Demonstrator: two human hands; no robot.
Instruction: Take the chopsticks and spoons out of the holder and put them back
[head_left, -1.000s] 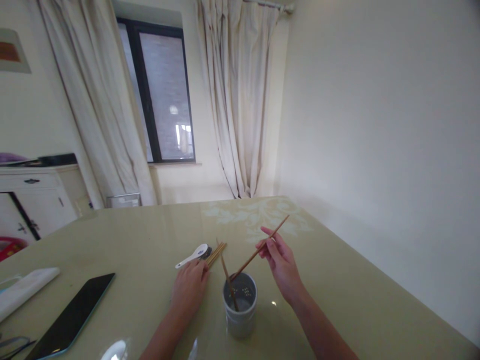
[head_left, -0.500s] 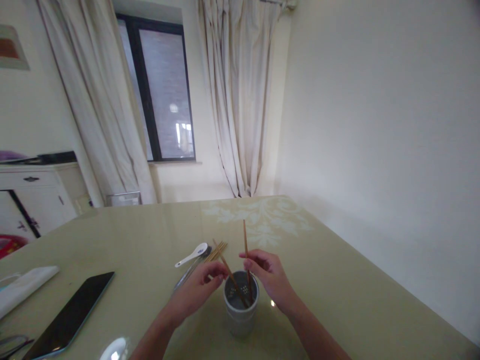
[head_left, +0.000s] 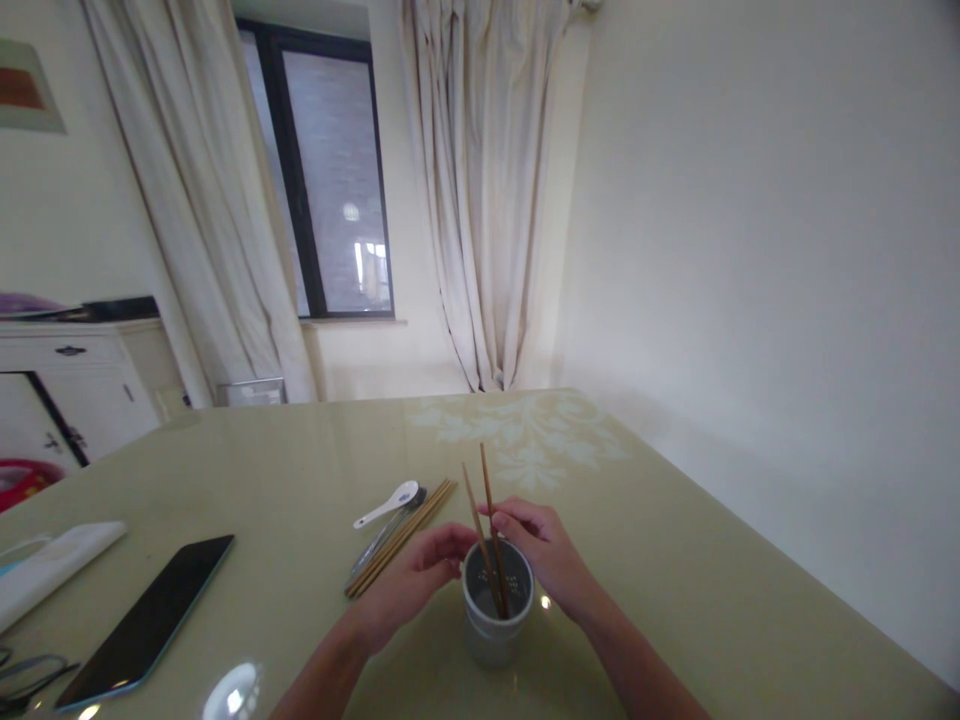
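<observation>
A grey utensil cup (head_left: 495,635) with holes in its bottom stands on the table in front of me. Two wooden chopsticks lean inside it, their upper ends sticking out above the rim. The thumb and index finger of my right hand (head_left: 544,545) close on the right chopstick (head_left: 485,475). My left hand (head_left: 420,580) is at the cup's left rim with its fingers apart and curved, close to the left chopstick (head_left: 471,492). Beyond my left hand lie several more chopsticks (head_left: 409,535), a white spoon (head_left: 388,504) and a metal utensil (head_left: 375,552) partly under them.
On the left of the table (head_left: 285,480) lie a black phone (head_left: 150,620), a white flat object (head_left: 60,570) and dark-handled scissors or a cable (head_left: 34,680). A shiny round object or reflection (head_left: 232,690) shows at the bottom edge. A wall borders the right side.
The left chopstick has swung more upright, closer to the right one. My left fingers have come off it and sit at the rim. My right hand keeps its pinch.
</observation>
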